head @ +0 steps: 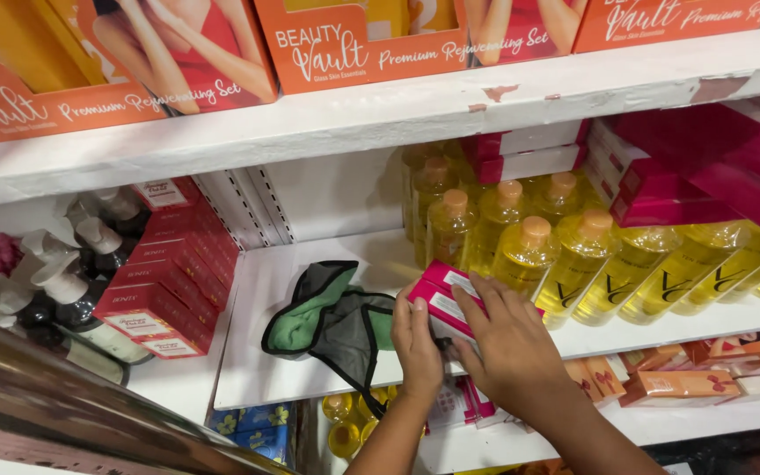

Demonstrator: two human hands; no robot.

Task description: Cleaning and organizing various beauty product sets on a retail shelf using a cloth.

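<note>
on the white shelf (310, 369), both hands, left hand (417, 345) and right hand (507, 345), closed around pink boxes (442, 299), beside a green cloth (323, 308).

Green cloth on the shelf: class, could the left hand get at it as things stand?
Probably yes: the left hand lies right beside the green cloth, with nothing between them, though it now grips the pink boxes.

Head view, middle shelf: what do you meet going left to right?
White-capped dark bottles → stacked red boxes → green and grey cloth → left hand → pink box it holds → right hand → yellow bottles.
</note>
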